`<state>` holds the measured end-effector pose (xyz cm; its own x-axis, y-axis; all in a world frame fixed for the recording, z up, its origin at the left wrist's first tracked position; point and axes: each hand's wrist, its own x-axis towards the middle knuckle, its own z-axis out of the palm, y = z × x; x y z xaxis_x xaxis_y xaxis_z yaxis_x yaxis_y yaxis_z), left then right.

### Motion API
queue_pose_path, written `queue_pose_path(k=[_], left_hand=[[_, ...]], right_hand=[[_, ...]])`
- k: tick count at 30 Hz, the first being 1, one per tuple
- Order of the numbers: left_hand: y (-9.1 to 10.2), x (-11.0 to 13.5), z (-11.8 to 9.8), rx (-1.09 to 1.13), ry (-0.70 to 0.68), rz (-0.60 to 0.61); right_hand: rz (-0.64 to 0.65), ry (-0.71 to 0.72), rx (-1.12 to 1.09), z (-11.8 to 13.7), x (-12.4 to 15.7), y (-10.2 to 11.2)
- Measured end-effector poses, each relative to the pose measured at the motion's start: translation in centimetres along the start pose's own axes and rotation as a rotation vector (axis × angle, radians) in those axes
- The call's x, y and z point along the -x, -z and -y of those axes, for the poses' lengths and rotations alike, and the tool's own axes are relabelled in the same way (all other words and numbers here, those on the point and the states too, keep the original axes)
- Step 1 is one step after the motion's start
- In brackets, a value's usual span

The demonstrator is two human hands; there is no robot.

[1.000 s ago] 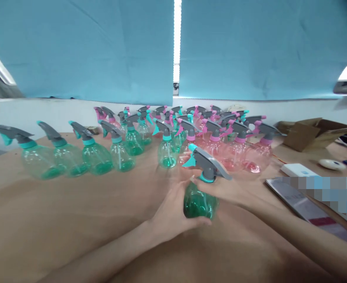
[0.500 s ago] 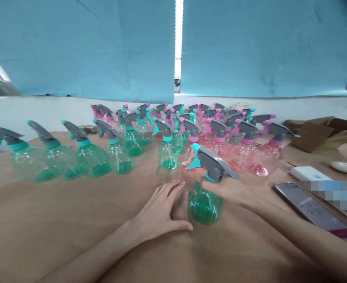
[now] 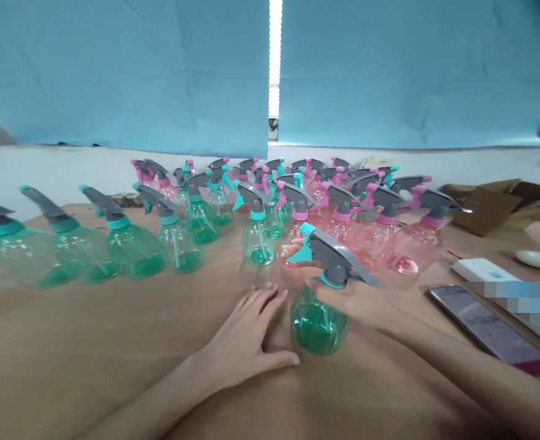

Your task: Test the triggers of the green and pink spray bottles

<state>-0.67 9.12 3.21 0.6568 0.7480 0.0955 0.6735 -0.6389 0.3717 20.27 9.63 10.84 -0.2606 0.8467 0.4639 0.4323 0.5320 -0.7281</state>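
Observation:
A green spray bottle [image 3: 319, 327] with a grey and turquoise trigger head stands upright on the wooden table, its nozzle turned to the left. My right hand [image 3: 343, 299] is wrapped round it just under the collar, and some of its fingers show behind the trigger. To the left of this bottle, my left hand [image 3: 247, 339] rests on the tabletop, holding nothing, with thumb and fingers spread. The thumb tip comes close to the bottle's side. Just beyond both hands is another green spray bottle [image 3: 258, 244], upright.
Several green spray bottles [image 3: 137, 253] line the left side. Pink ones [image 3: 416, 247] crowd the middle and right, with more behind. At right lie a phone [image 3: 485, 324], a white box [image 3: 483, 269], a white mouse [image 3: 538, 260] and a cardboard box [image 3: 494, 208]. Blue blinds [image 3: 123, 73] hang behind.
The view has shifted slightly, so the left-hand bottles appear further left. My right hand still grips the green spray bottle, and my left hand stays spread beside it.

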Motion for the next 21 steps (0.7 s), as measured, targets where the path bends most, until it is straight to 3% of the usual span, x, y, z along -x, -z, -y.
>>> queue_pose_path(k=[5,21], left_hand=[[0.0,0.0,0.0,-0.042,0.001,0.02],[0.0,-0.1,0.1,-0.063,-0.013,0.02]], right_hand=[[0.062,-0.091,-0.175,0.1,-0.1,-0.2],[0.037,-0.05,-0.098,-0.8,0.2,-0.3]])
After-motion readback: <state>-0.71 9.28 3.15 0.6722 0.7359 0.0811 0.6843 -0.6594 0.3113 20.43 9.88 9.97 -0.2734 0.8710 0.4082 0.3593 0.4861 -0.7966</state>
